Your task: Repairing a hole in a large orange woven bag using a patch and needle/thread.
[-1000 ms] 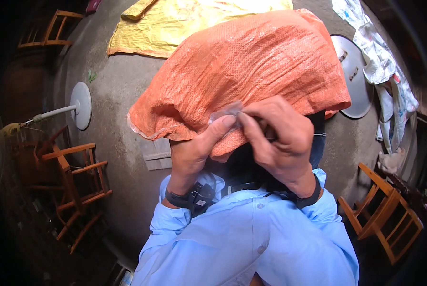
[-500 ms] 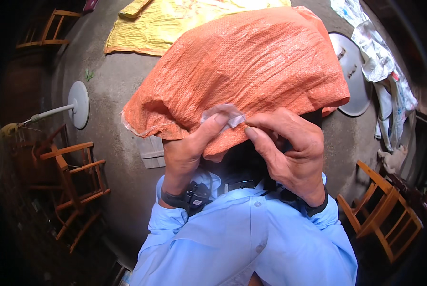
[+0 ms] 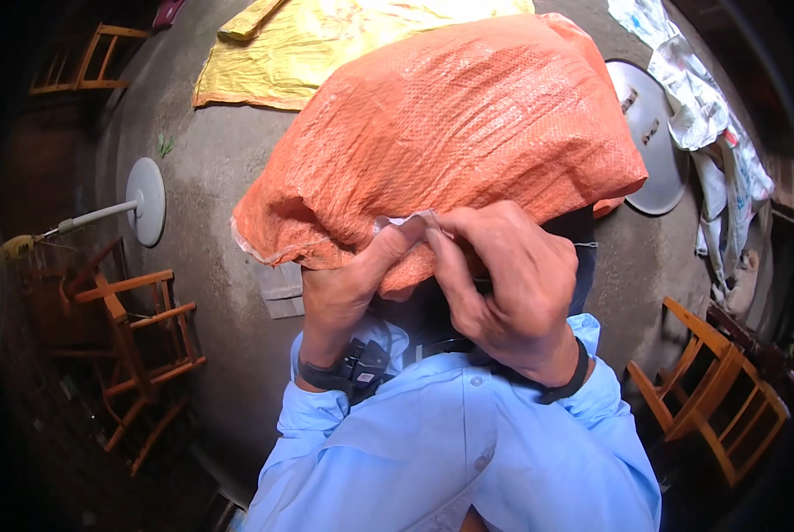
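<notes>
Head view, creased orange woven sack (image 3: 468, 124), flimsy white scrap (image 3: 402, 219)

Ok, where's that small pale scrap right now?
In the head view, the small pale scrap is near the centre, pinched between the left hand and right hand, over the lower part of the orange sack.

Orange sack (image 3: 450, 124), light-blue shirt (image 3: 393, 434)

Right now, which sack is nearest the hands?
The orange sack: left hand and right hand are at its near edge. The yellow sack lies beyond it on the floor; the white sack is off to the right.
</notes>
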`<action>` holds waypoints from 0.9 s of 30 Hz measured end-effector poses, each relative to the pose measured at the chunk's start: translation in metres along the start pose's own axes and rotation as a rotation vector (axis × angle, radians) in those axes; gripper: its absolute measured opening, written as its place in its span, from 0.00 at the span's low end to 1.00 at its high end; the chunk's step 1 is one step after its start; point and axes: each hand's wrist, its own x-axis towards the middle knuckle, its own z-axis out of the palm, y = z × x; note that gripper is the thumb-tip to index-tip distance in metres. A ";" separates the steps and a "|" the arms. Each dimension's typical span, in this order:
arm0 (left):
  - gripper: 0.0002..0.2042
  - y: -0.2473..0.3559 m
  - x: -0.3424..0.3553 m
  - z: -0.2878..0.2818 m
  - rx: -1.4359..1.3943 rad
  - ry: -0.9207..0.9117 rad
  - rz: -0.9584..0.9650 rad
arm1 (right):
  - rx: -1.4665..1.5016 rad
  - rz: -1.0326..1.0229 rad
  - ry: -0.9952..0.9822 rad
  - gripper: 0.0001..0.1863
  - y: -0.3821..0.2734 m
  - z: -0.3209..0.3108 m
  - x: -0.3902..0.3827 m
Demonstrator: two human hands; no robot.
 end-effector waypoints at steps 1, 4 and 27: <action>0.11 -0.002 0.000 0.000 -0.021 0.004 0.041 | -0.019 0.006 -0.011 0.09 0.001 0.002 0.000; 0.11 -0.002 0.002 0.002 -0.014 0.026 0.058 | -0.047 0.034 -0.034 0.08 0.006 0.005 0.000; 0.09 0.003 0.006 0.007 -0.015 0.018 -0.049 | 0.307 0.373 -0.041 0.05 0.003 -0.013 -0.003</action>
